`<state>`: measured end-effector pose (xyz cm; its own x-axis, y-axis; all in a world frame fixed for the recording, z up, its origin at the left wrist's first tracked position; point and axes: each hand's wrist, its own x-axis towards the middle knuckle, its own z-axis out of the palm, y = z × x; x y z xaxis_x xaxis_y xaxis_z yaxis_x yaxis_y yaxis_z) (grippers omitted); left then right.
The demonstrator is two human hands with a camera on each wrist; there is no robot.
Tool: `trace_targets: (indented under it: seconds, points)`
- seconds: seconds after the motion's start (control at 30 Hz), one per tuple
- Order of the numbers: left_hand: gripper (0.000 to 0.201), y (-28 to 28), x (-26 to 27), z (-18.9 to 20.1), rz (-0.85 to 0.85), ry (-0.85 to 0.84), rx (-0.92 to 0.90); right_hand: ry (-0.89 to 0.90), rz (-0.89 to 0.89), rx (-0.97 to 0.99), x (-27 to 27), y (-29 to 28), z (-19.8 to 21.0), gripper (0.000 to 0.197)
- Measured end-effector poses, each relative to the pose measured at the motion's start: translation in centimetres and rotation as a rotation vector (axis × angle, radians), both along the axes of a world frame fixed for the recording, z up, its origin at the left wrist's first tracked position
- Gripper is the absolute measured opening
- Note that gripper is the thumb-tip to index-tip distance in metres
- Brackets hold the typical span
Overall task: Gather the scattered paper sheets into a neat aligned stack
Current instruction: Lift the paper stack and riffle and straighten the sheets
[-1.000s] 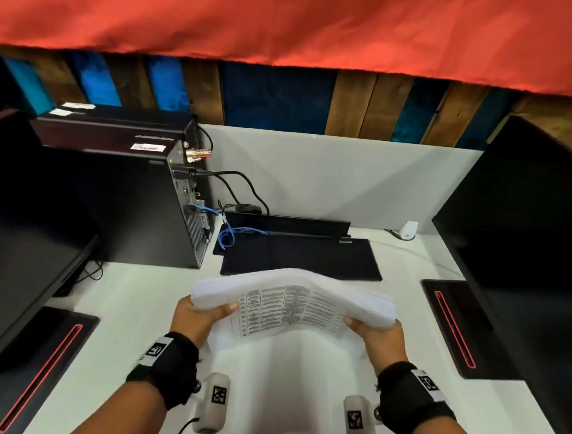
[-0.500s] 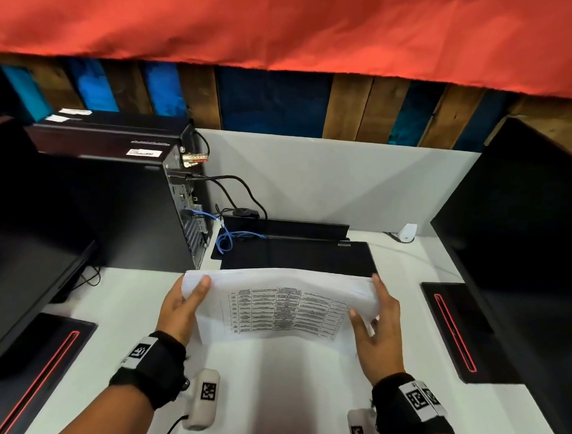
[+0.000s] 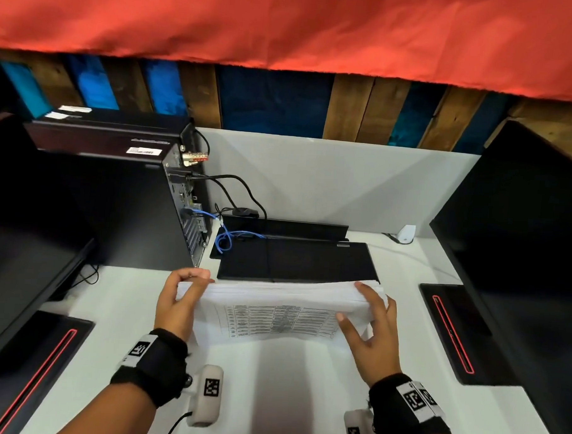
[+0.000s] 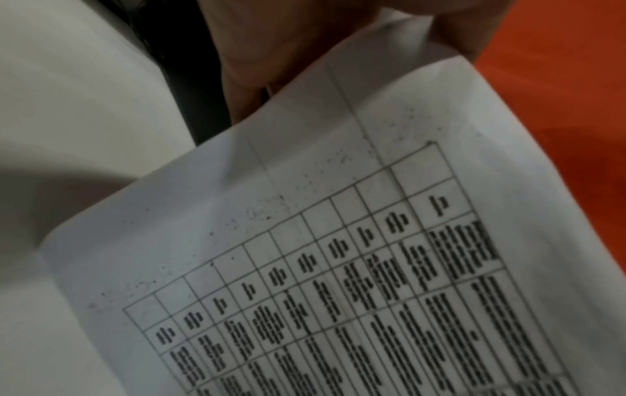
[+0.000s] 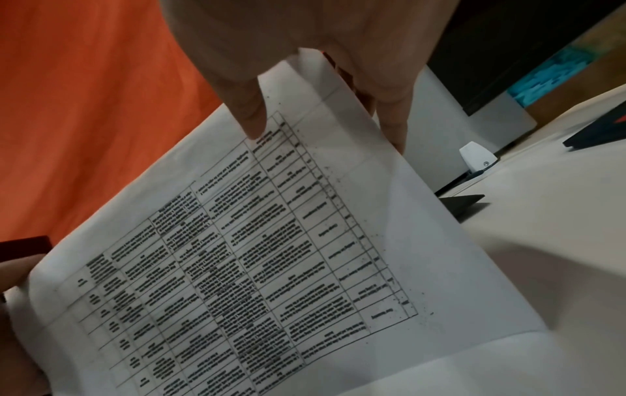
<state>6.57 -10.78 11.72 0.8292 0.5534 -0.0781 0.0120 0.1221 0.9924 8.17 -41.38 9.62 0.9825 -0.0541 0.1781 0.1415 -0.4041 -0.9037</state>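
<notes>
The left hand [image 3: 176, 302] is gripping the paper stack [image 3: 284, 302] standing on the desk [image 3: 117, 304]; the right hand [image 3: 369, 332], fingers extended, is bracing it. Tap downward, apparently loosening grip, keeping edges flush.
</notes>
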Motion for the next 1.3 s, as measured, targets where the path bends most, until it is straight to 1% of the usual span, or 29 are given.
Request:
trace_targets:
  seconds: [0.07, 0.1, 0.2, 0.27, 0.33, 0.4, 0.5, 0.57, 0.67, 0.77, 0.83, 0.9, 0.93, 1.03, 1.1, 1.13, 1.2, 1.3]
  points:
    - [0.031, 0.1, 0.0, -0.3, 0.003, 0.019, 0.01, 0.003, -0.001, -0.004, 0.0, 0.1, -0.1, 0.053]
    - [0.035, 0.0, 0.0, -0.3, 0.019, 0.02, 0.005, -0.006, -0.013, -0.002, 0.0, 0.1, -0.2, 0.054]
    - [0.038, -0.4, 0.0, -0.1, 0.014, -0.003, -0.039, -0.027, -0.024, -0.013, -0.2, 0.3, -0.2, 0.047]
    - [0.041, -0.6, -0.2, 0.0, 0.007, -0.02, -0.024, -0.022, -0.016, -0.023, -0.2, 0.3, 0.1, 0.042]
    - [0.039, -0.6, -0.1, 0.1, 0.047, -0.031, -0.011, -0.02, -0.037, -0.022, -0.1, 0.4, 0.1, 0.043]
    - [0.038, -0.9, 0.1, 0.3, 0.082, -0.05, -0.039, -0.026, -0.05, -0.024, -0.2, 0.6, 0.1, 0.044]
    - [0.041, -1.4, 0.3, 0.5, 0.074, -0.077, -0.04, -0.048, -0.045, -0.028, -0.4, 0.9, 0.3, 0.041]
    - [0.041, -1.3, 0.5, 0.4, 0.102, -0.074, -0.032, -0.046, -0.062, -0.04, -0.4, 1.0, 0.5, 0.041]
    - [0.041, -1.1, 0.8, 0.1, 0.097, -0.064, -0.044, -0.036, -0.087, -0.091, -0.5, 1.2, 0.7, 0.043]
    - [0.046, -1.2, 1.0, -0.1, 0.094, -0.087, -0.029, -0.053, -0.08, -0.144, -0.5, 1.1, 0.6, 0.041]
    - [0.043, -1.2, 1.0, -0.3, 0.109, -0.093, -0.029, -0.062, -0.099, -0.171, -0.5, 1.1, 0.4, 0.042]
    - [0.04, -1.2, 1.0, -0.3, 0.069, -0.093, -0.049, -0.078, -0.104, -0.18, -0.5, 1.1, 0.4, 0.041]
    - [0.044, -1.0, 0.9, -0.3, 0.032, -0.096, -0.059, -0.097, -0.102, -0.181, -0.5, 1.1, 0.4, 0.039]
    - [0.075, -0.2, 0.4, -0.6, -0.099, -0.085, -0.015, -0.142, -0.136, -0.17, -0.4, 1.1, 0.5, 0.036]
    - [0.094, 0.5, 0.2, -1.3, -0.171, -0.024, 0.049, -0.166, -0.156, -0.167, -0.3, 1.2, 0.5, 0.037]
    - [0.096, 0.7, 0.1, -1.5, -0.189, 0.002, 0.061, -0.178, -0.143, -0.178, -0.3, 1.2, 0.4, 0.037]
    - [0.087, 1.0, 0.1, -2.1, -0.209, 0.029, 0.065, -0.173, -0.103, -0.191, -0.3, 1.1, 0.1, 0.036]
    - [0.076, 1.8, 0.3, -3.5, -0.247, 0.065, 0.052, -0.107, -0.101, -0.125, -0.3, 1.0, 0.0, 0.038]
